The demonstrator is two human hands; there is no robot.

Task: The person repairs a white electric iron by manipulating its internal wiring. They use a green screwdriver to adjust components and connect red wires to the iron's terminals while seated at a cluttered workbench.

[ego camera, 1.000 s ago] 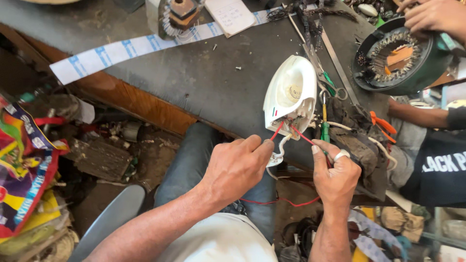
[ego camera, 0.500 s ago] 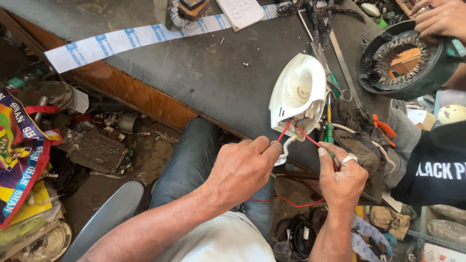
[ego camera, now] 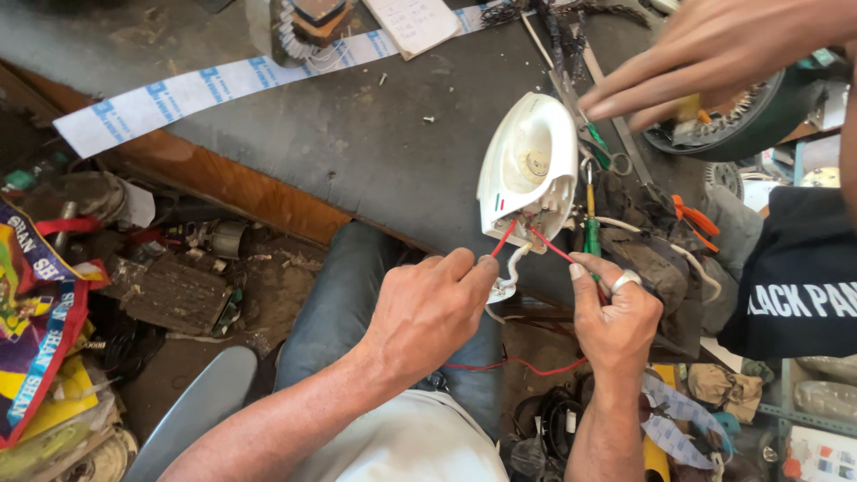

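Note:
A white clothes iron body (ego camera: 528, 165) lies on the grey workbench (ego camera: 357, 152) with its open rear end toward me. Two red wires (ego camera: 540, 239) come out of that end. My left hand (ego camera: 428, 308) pinches the left red wire between thumb and forefinger. My right hand (ego camera: 616, 312), with a ring on one finger, pinches the right red wire. A white cord sleeve (ego camera: 511, 272) hangs below the iron between my hands.
Another person's hand (ego camera: 714, 54) reaches in at the top right over a round motor stator (ego camera: 741, 125). A green-handled screwdriver (ego camera: 591, 228), pliers and scissors lie right of the iron. A blue-printed white strip (ego camera: 223, 85) crosses the bench. Clutter fills the floor at left.
The view has shifted slightly. The other person's hand has moved in further from the top right, over the stator. My hands stay on the red wires.

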